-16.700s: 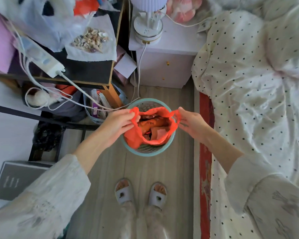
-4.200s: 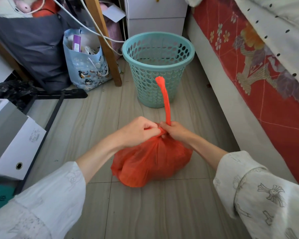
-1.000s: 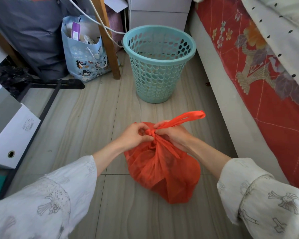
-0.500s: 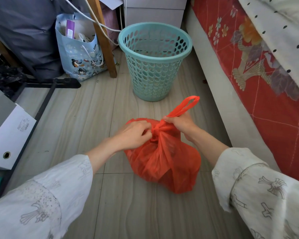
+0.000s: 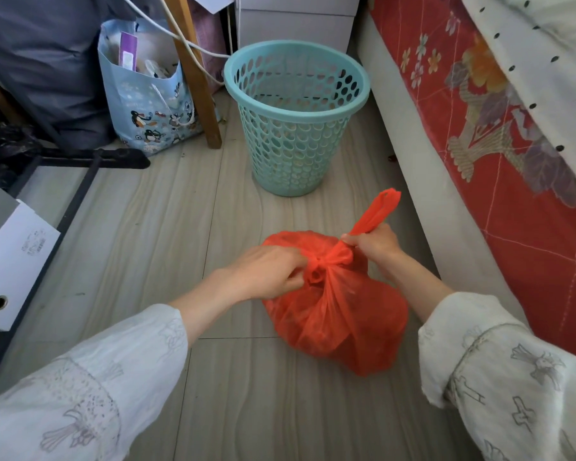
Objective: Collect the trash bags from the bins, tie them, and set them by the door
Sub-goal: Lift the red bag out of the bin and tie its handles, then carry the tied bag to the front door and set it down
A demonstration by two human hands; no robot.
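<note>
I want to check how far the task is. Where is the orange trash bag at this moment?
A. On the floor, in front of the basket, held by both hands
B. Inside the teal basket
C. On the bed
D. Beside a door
A: the orange trash bag sits on the floor before the teal basket, with the left hand and the right hand gripping its neck.

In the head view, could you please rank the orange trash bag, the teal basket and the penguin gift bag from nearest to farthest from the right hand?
From the right hand:
1. Orange trash bag: gripped by its handle, on the floor just below the hand.
2. Teal basket: standing beyond the hand, beside the bed.
3. Penguin gift bag: farthest, up at the left by the wooden leg.
</note>
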